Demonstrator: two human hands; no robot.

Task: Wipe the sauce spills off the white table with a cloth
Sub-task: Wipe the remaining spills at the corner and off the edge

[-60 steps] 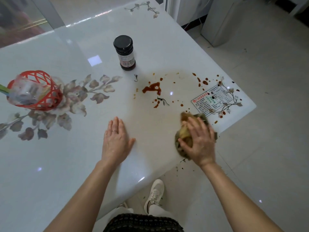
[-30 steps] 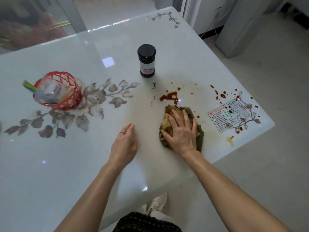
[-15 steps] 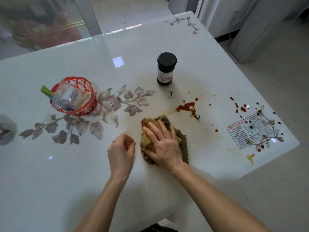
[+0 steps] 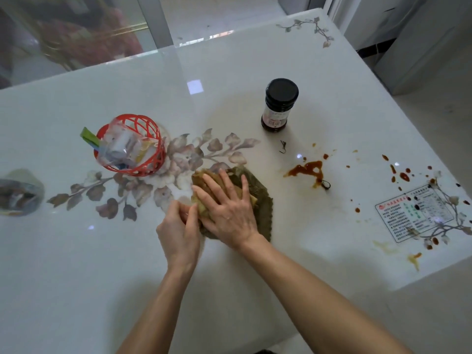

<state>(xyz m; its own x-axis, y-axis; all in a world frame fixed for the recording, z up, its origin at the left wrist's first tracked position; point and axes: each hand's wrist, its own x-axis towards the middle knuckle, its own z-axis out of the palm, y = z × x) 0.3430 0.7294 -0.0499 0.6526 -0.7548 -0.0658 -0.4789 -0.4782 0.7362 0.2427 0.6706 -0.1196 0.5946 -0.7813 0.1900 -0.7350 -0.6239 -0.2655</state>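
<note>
A stained olive and yellow cloth lies on the white table, just below the printed flower pattern. My right hand presses flat on it with fingers spread. My left hand sits against the cloth's left edge, its fingers curled and pinching that edge. A brown-red sauce puddle lies to the right of the cloth, apart from it. Red sauce drops are scattered further right near the table corner. A yellowish smear marks the near right edge.
A dark sauce jar with a black lid stands upright behind the puddle. A red wire basket holding plastic packets stands left of the cloth. A printed sticker lies by the right corner. A blurred bag lies at the far left.
My right hand slid the cloth leftward from the near right edge, past the puddle, to the flower pattern. My left hand curled up and closed in on the cloth's left edge.
</note>
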